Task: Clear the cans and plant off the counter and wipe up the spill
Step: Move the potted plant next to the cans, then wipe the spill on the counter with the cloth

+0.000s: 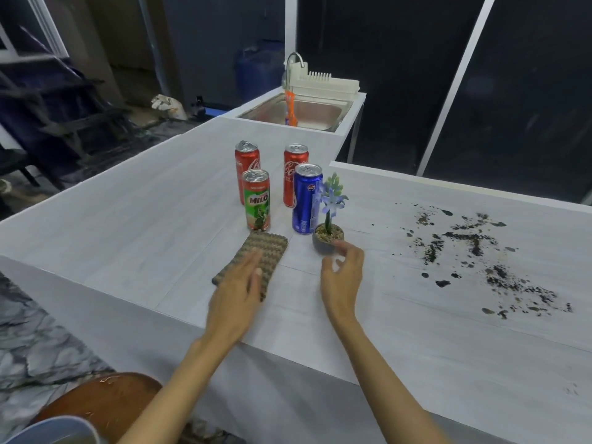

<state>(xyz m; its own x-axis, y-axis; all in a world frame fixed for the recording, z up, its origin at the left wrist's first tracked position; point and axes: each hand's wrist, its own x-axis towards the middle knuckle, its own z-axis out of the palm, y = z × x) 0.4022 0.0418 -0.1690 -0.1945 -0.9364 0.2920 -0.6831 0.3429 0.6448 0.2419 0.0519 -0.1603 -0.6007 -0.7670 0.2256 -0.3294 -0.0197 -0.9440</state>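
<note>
Several cans stand upright mid-counter: two red Coca-Cola cans (247,165) (295,169) behind, a green Milo can (257,200) and a blue Pepsi can (306,200) in front. A small potted plant (328,237) with a blue flower stands just right of the Pepsi can. My right hand (342,277) is open, fingers curled, its fingertips at the pot's near rim. My left hand (238,294) lies flat and open over the near end of a brown woven cloth (266,248) below the Milo can. Dark spilled grounds (474,254) are scattered over the counter's right part.
The white counter (128,219) runs back to a steel sink (307,113) with a tap, an orange item and a white dish rack (326,83). A brown stool (102,398) sits at the lower left, beside the counter's near edge. Marbled floor lies on the left.
</note>
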